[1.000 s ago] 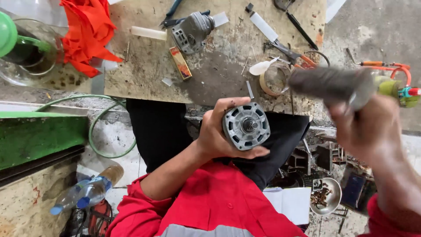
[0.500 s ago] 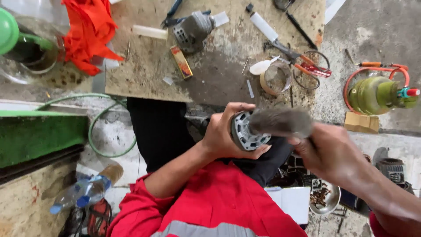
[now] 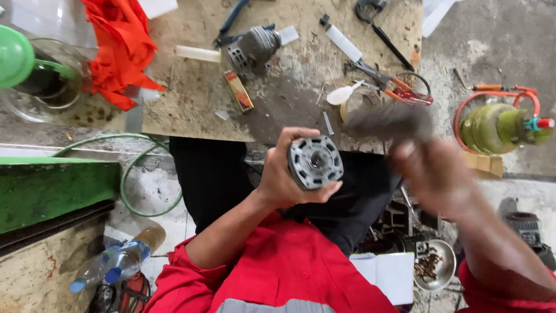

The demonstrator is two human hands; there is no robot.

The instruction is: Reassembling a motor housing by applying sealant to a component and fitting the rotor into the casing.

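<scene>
At the bottom of the frame we see our red sleeves. In the middle, our left hand [image 3: 289, 177] wraps its fingers around a round grey motor housing [image 3: 315, 162] and turns its open face up to us, probably so we can see inside. Just to its right, our right hand [image 3: 437, 177] closes on a dark blurred brush-like tool [image 3: 387, 122], held near the housing's upper right edge. Farther, at the top, the worn surface [image 3: 197, 98] carries another motor part [image 3: 253, 49], pliers [image 3: 388, 81] and an orange cloth [image 3: 119, 46].
</scene>
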